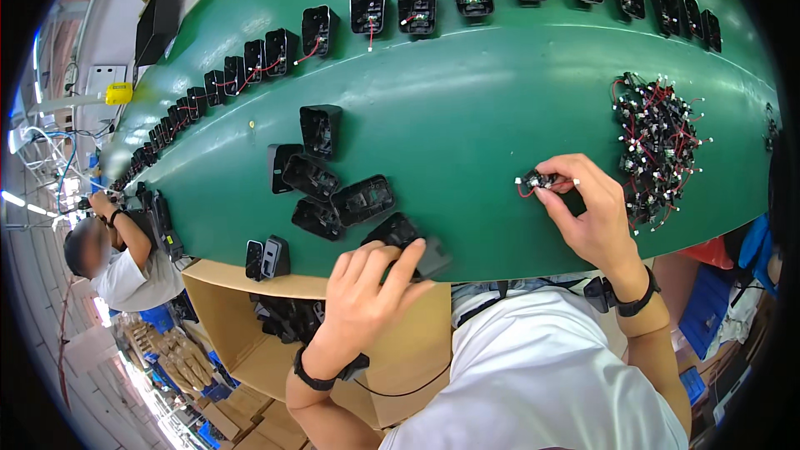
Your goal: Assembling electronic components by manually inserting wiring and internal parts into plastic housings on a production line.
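Note:
Between the thumb and fingers of my right hand is a small black wired part with red wires and white connectors, held above the green table. My left hand is at the table's near edge, its fingers curled over a black plastic housing, whose right end is smeared by motion. Just beyond it lie several loose open black housings. Right of my right hand is a heap of similar wired parts, their red wires and white plugs tangled.
A long curved row of black housings, many with red wires, lines the table's far side. Two small housings stand near the front edge. Below it, an open cardboard box holds black parts. Another person works at far left.

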Available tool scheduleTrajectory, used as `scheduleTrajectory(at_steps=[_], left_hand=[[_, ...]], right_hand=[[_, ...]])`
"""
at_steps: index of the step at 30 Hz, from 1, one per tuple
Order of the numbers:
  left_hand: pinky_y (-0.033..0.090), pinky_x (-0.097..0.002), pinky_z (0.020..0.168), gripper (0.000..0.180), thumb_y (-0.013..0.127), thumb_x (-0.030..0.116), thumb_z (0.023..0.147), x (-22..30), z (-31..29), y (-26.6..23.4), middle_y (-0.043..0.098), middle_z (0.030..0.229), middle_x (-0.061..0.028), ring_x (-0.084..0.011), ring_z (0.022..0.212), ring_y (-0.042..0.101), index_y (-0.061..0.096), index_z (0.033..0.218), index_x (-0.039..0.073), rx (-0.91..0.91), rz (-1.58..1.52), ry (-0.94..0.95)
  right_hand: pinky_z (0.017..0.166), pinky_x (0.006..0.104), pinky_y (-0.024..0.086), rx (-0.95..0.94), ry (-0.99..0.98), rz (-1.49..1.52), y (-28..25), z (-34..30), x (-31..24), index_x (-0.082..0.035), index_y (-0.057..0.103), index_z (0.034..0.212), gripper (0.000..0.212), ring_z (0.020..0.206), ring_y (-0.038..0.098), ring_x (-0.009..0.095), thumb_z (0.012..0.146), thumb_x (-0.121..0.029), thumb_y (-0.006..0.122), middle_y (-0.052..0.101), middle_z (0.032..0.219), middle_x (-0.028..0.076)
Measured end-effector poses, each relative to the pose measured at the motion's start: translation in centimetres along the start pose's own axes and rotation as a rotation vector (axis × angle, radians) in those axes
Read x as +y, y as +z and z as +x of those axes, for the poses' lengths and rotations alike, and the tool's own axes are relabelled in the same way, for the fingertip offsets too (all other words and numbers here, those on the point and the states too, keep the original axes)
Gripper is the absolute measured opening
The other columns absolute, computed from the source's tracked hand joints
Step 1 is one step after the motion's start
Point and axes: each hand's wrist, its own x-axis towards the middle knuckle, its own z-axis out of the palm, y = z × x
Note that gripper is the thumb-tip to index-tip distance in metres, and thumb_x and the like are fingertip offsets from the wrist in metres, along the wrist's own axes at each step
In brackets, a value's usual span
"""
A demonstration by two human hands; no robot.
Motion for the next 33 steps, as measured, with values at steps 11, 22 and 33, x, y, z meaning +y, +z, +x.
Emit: scheduleTrajectory(at_steps=[11,22,33], left_hand=[[0.053,-0.0342,0.072,0.056,0.083,0.018,0.069,0.1,7.4,1.1,0.061,0.097,-0.0119,-0.0261,0.082,0.063,0.058,0.117,0.003,0.024,-0.755,-0.126],[0.046,-0.0412,0.087,0.051,0.084,0.013,0.064,-0.8,8.0,2.1,0.059,0.103,-0.0117,-0.0315,0.098,0.056,0.062,0.109,0.005,0.179,-0.448,-0.028],[0.047,-0.0348,0.093,0.071,0.077,-0.002,0.073,-1.6,6.8,2.5,0.053,0.125,-0.0185,-0.0246,0.115,0.054,0.04,0.134,-0.002,0.298,-1.375,0.0]], right_hand=[[0.068,0.0254,0.054,-0.019,0.088,0.179,-1.3,0.6,-0.5,0.003,0.062,0.105,0.025,0.082,0.066,0.015,0.08,0.005,0.068,0.066,0.1,0.012],[0.085,0.0275,0.053,-0.154,0.186,0.796,-1.3,1.0,0.3,0.004,0.054,0.101,0.019,0.093,0.063,0.014,0.084,0.011,0.06,0.057,0.106,0.009],[0.081,0.0293,0.055,-0.149,0.272,1.069,-0.3,1.7,-0.5,0.003,0.058,0.098,0.015,0.089,0.062,0.015,0.084,0.008,0.063,0.057,0.106,0.01]])
